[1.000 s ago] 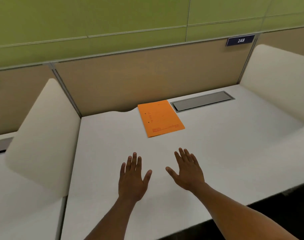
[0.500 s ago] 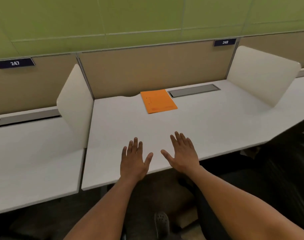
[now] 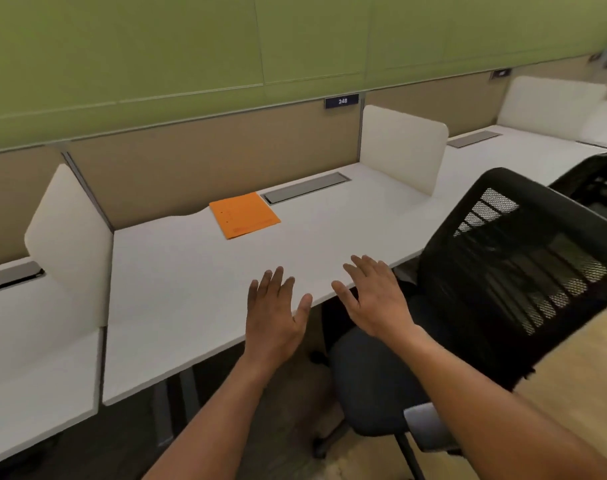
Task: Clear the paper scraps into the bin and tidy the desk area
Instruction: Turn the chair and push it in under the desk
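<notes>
Both hands are held out palm-down with nothing in them: the left hand (image 3: 273,315) and the right hand (image 3: 376,299) hover side by side over the near edge of the white bench (image 3: 177,271), the fingers (image 3: 268,284) of each spread apart and straight. Compared with half a second ago the view has pulled back and swung to the right, so the hands now sit at the very edge of the bench rather than over its surface, and more of the floor beneath shows. A black mesh-backed chair (image 3: 516,258) has come into sight at the near right, its dark seat just below the right forearm, where earlier only a dark area was visible. The orange folder (image 3: 244,215) lies flat at the far side of the bench, in the same spot as before, just left of the grey cable hatch (image 3: 307,187) and well apart from both hands. White dividers (image 3: 404,147) stand at either end of the bench, and the sign reading 248 (image 3: 342,101) is on the tan panel behind. The 247 sign seen earlier on the left is now out of frame.
</notes>
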### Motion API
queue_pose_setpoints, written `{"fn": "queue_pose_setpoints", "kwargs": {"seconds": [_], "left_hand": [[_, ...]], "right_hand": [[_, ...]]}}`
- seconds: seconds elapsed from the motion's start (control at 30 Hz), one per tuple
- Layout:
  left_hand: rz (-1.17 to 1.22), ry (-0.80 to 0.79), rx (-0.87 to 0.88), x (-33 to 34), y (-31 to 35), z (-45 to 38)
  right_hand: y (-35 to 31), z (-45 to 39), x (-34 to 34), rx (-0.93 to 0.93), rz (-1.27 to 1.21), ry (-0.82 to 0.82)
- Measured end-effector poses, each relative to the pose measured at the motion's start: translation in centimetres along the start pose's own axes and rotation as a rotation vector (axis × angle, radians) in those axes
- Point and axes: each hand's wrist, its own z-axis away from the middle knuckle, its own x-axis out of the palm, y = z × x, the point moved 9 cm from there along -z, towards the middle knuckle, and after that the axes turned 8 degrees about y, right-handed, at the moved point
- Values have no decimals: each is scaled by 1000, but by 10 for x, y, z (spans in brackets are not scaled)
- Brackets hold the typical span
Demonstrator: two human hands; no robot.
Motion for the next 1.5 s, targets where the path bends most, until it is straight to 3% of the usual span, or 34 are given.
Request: {"fn": "queue_pose_setpoints", "kwargs": {"seconds": [0.23, 0.53, 0.73, 1.17, 1.33, 1.5], "left_hand": [[57, -54, 186, 26, 139, 31], [267, -71, 294, 53, 336, 92], [340, -99, 380, 68, 431, 118], [478, -125, 301, 120, 506, 86], [492, -93, 297, 155, 543, 34], [485, -132, 172, 196, 580, -34]], "right_hand": [[109, 73, -87, 134, 6, 90], [233, 188, -177, 241, -16, 147], [298, 242, -223, 331, -19, 198], [396, 245, -237, 399, -79, 242], [447, 215, -227, 370, -79, 208], [508, 161, -219, 325, -43, 138]]}}
